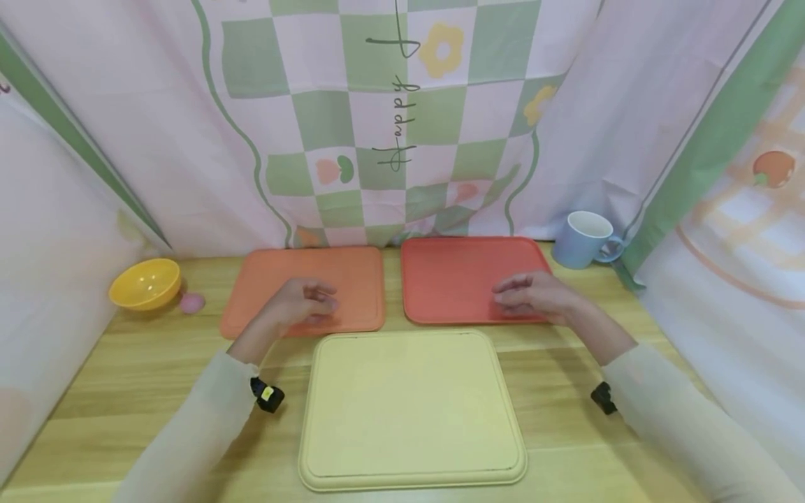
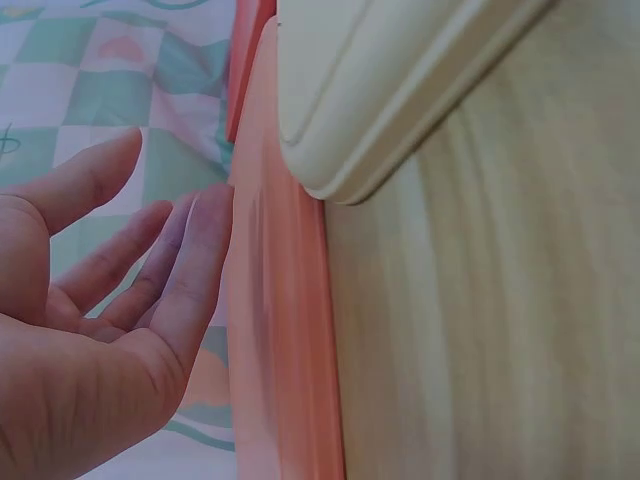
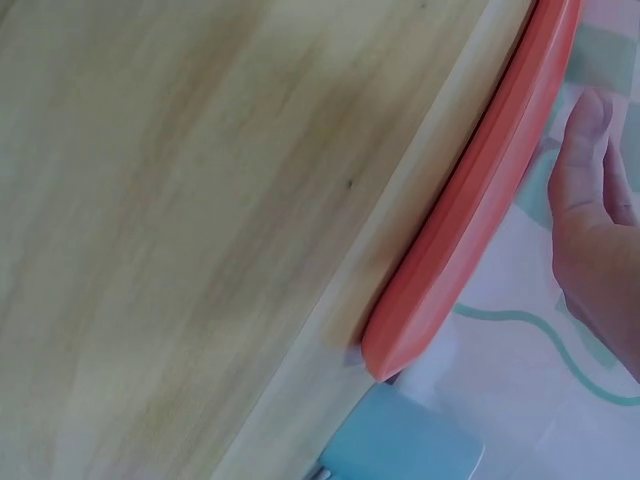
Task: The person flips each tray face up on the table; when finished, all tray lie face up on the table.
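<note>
In the head view my left hand [image 1: 303, 302] hovers over an orange board [image 1: 264, 279] at the back left. Its fingers are loosely bent with nothing between them; the left wrist view shows the thumb apart from the fingers [image 2: 190, 275]. My right hand [image 1: 531, 295] is over the right part of a red board [image 1: 449, 279], fingers relaxed and holding nothing. In the right wrist view that hand [image 3: 605, 225] appears beside the red board's edge [image 3: 470, 200]. A pale yellow board [image 1: 411, 412] lies in front, between the two forearms.
A yellow bowl [image 1: 146, 285] stands at the far left, with a small pink object [image 1: 192, 302] beside it. At the back right is a blue mug [image 1: 581, 241], its handle facing right. Patterned curtain [image 1: 377, 126] hangs behind and along both sides of the wooden table [image 1: 566, 433].
</note>
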{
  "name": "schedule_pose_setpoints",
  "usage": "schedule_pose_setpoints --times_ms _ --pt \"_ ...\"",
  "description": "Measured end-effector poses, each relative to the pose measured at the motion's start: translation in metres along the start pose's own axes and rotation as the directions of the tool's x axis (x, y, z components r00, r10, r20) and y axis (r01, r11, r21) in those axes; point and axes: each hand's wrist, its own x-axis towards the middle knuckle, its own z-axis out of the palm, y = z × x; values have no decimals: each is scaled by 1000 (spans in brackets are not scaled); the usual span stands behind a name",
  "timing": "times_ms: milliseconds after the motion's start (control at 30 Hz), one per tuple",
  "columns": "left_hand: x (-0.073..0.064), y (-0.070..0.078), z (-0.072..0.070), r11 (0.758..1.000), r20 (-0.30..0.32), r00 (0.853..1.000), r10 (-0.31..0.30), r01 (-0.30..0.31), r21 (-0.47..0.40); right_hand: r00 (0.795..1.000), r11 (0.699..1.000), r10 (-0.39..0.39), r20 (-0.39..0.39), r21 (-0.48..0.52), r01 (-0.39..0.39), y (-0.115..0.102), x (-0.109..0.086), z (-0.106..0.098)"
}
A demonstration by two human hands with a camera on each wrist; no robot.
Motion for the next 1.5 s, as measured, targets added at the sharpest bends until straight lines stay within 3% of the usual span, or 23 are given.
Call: schedule_pose_setpoints --times_ms 300,733,1100,1333,1500 --pt "-11 -11 -4 997 18 999 -50 51 -50 999 992 33 31 117 -36 0 -3 8" --pt "-23 -21 -11 999 22 998 -51 51 10 995 991 60 80 111 -68 6 -6 9" --pt "-37 -27 -15 998 91 994 -58 58 7 988 996 79 130 40 -85 17 -11 8" --pt "-43 -32 -17 994 161 981 -105 99 43 987 995 91 131 21 -94 22 -14 10" --pt "-44 -35 -19 994 166 980 -112 109 28 983 993 112 143 28 -117 23 -17 12"
